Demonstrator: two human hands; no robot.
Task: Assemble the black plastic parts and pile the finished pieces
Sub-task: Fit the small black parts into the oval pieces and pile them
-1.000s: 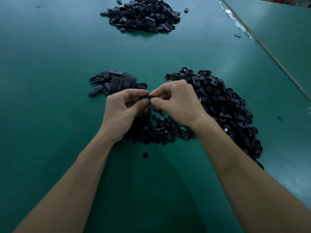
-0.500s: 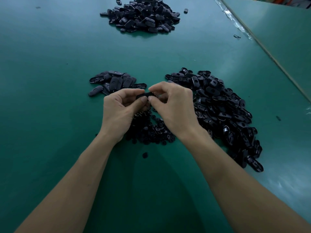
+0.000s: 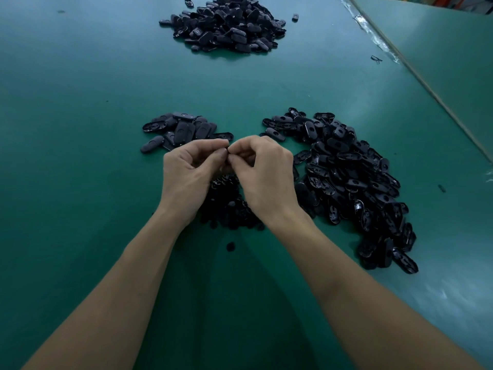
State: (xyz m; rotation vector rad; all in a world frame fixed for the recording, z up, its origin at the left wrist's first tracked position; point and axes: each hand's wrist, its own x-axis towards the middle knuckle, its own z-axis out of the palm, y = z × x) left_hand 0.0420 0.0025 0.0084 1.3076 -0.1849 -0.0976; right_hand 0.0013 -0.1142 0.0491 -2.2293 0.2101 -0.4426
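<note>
Hands meet mid-frame: left hand (image 3: 190, 174) and right hand (image 3: 262, 170) both pinch small part (image 3: 228, 151), mostly hidden. Shell pile (image 3: 352, 180) right; small pile (image 3: 181, 129) left; far pile (image 3: 226, 22) top.

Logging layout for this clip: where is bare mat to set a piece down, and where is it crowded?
Bare: mat left of the small pile; the band from it to the far pile. Crowded: left hand and right hand pinch a black part over the heap, beside the right pile.

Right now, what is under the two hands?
A heap of small black parts. The left hand and right hand hide its far side and most of their pinched piece.
</note>
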